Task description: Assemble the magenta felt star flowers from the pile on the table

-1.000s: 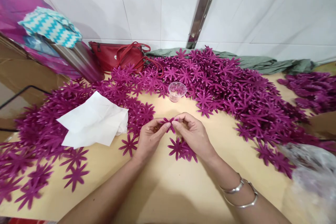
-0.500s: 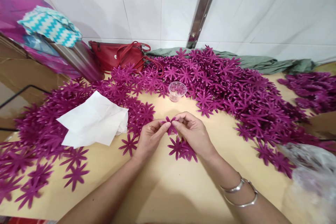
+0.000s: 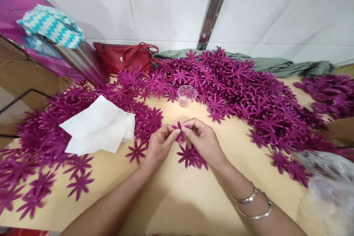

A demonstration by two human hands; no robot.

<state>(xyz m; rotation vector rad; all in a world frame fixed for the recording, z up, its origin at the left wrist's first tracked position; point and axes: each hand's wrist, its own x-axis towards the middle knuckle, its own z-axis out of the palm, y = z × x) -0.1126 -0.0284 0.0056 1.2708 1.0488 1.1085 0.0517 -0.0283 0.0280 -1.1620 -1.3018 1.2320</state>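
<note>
My left hand [image 3: 159,144] and my right hand [image 3: 204,141] meet above the middle of the tan table [image 3: 177,195]. Both pinch one small purple flower-shaped piece [image 3: 180,130] between fingertips. Just below my right hand lie two or three overlapping purple flower pieces [image 3: 190,156] on the table. One more single flower piece [image 3: 136,152] lies left of my left hand. My right wrist carries two silver bangles [image 3: 253,204].
A wide heap of purple flower pieces [image 3: 243,92] arcs round the back and both sides. A small clear plastic cup [image 3: 187,95] stands behind my hands. White paper [image 3: 99,127] lies at left, a red handbag [image 3: 124,59] by the wall, a clear plastic bag [image 3: 329,180] at right.
Almost nothing has moved. My fingers have shifted slightly on the purple flower piece, which now sits a little more upright between them.
</note>
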